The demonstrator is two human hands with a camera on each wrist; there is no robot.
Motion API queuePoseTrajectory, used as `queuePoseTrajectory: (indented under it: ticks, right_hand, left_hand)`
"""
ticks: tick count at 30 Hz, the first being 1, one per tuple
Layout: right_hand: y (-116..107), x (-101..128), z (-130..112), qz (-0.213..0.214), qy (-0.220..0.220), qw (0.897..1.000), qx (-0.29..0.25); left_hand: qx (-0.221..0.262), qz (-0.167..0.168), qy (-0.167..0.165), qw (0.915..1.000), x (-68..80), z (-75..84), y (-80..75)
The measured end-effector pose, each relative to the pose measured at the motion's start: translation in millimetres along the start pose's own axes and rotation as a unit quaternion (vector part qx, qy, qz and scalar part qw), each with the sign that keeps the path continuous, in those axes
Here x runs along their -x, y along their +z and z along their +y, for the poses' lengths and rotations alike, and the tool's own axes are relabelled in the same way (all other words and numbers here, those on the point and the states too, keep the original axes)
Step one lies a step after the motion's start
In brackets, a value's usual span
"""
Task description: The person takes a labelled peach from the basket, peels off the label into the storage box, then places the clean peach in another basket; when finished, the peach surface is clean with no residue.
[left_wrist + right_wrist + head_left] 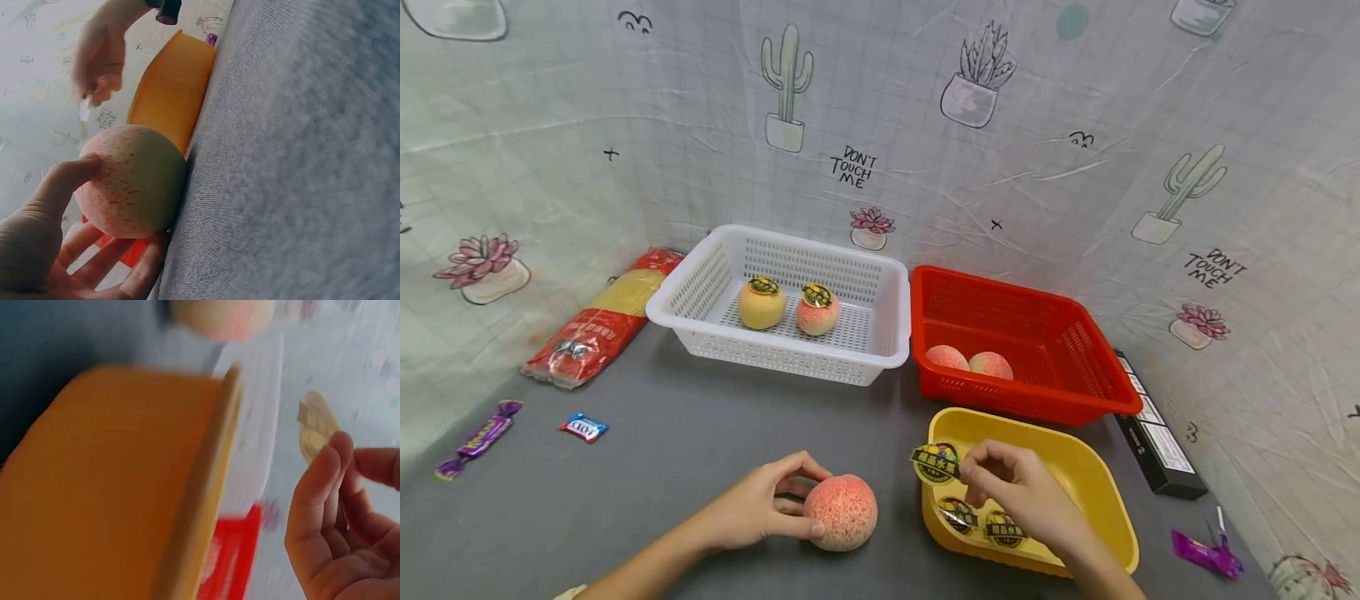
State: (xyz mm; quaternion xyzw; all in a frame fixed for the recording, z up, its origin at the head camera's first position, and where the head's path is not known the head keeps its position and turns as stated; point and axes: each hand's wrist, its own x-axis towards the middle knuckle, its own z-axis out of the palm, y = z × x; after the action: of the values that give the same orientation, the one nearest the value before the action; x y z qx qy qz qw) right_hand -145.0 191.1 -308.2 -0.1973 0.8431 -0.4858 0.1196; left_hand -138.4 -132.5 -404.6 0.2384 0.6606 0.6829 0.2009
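Observation:
My left hand [767, 508] holds a pink-speckled peach [841, 513] on the grey table, thumb on one side and fingers round the other. In the left wrist view, that peach [131, 181] sits between thumb and fingers, low against the grey surface. Over the yellow basin [1112, 492], my right hand [1018, 483] pinches a black-and-gold fruit label [936, 463] by its edge. Two similar labels, one [958, 515] beside another [1004, 529], lie in the basin. The right wrist view shows the label [315, 425] from its pale side, above the fingertips.
Behind stand a white basket [775, 350] with two labelled peaches [817, 310] and a red basket [1037, 398] with two peaches [991, 364]. A red-and-yellow packet [602, 321] and wrapped candies [583, 427] lie left. A black box [1161, 450] and purple wrapper [1206, 553] are right.

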Motion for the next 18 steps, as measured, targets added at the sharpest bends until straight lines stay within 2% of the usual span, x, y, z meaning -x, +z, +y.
queuePoseTrajectory:
  ticks: [4, 9, 18]
  right_hand:
    - [-19, 8, 22, -0.007, 0.010, 1.000, 0.009]
    - [-30, 8, 48, -0.019, 0.038, 0.999, 0.027]
    - [-36, 6, 79, 0.014, 0.093, 0.991, 0.096]
  left_hand:
    - [0.000, -0.003, 0.000, 1.0000, 1.2, 0.8, 0.3]
    - [0.003, -0.001, 0.000, 1.0000, 3.9, 1.8, 1.5]
    - [0.001, -0.009, 0.010, 0.9999, 3.3, 1.2, 1.9]
